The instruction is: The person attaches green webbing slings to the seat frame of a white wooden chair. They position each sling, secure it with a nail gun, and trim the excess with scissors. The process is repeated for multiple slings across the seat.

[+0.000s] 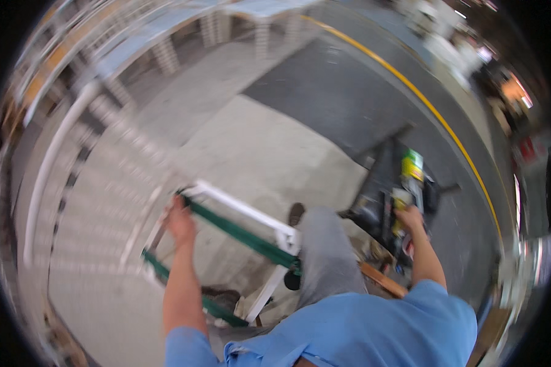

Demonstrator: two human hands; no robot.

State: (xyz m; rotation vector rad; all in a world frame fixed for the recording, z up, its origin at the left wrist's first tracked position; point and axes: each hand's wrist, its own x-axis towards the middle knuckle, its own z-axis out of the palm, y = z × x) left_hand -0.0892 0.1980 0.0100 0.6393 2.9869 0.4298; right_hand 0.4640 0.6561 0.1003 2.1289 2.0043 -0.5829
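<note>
My left hand is closed around the far left corner of a metal frame. The frame has dark green bars and white bars, and it stands by my legs. Over on the right, my right hand reaches to a black padded seat. Its fingers close on a yellow and pale object, too blurred to name. Just beyond it a green and yellow can-like container lies on the seat. My fingertips on that side are partly hidden.
White slatted racks fill the left side, and blue-topped tables stand at the far left. A wooden bar lies beside my right leg. Dark matting and a yellow floor line run beyond the seat.
</note>
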